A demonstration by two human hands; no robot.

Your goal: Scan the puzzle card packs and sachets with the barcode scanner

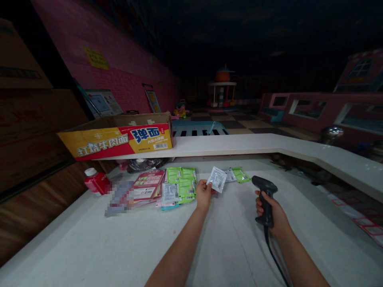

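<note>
My left hand [204, 194] pinches a small silver-white sachet [217, 179] by its lower left edge, a little above the white counter [221, 247]. Wrapped round the handle of a dark grey barcode scanner [265, 201] is my right hand [277, 217]; the scanner's head points left toward the sachet, and its cable runs down toward me. Just behind the held sachet lie another silvery sachet [229, 175] and a green packet [241, 175]. Left of my left hand is a pile of green packets [187, 187] with a silvery sachet [170, 193] on top.
Red and white flat packages [149, 185] lie further left, beside a red bottle with a white cap [96, 182]. An open cardboard noodle box [125, 139] stands on the raised white ledge [227, 144] along the back. Stacked brown cartons [38, 123] border the left side.
</note>
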